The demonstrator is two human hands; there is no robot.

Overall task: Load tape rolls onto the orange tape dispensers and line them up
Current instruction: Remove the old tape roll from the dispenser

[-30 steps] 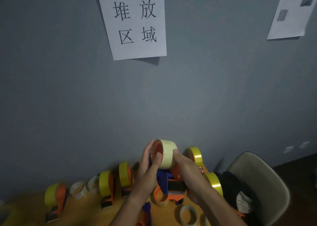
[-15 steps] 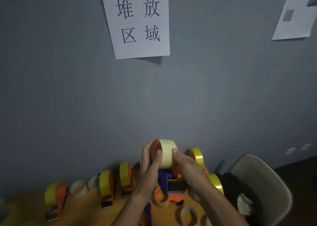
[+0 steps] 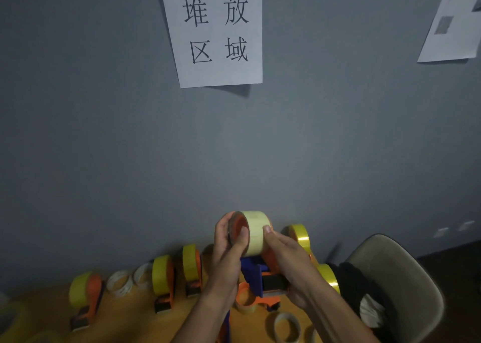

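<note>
Presently a pale tape roll [image 3: 253,232] is being seated on the orange dispenser [image 3: 270,277], gripped by the left hand [image 3: 226,249] and right hand [image 3: 289,259]; threading probably follows.

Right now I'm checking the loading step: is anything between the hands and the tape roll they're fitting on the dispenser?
Nothing visible. The left hand and right hand already grip the roll, which sits on the dispenser hub. Whether it is fully seated cannot be told.
</note>
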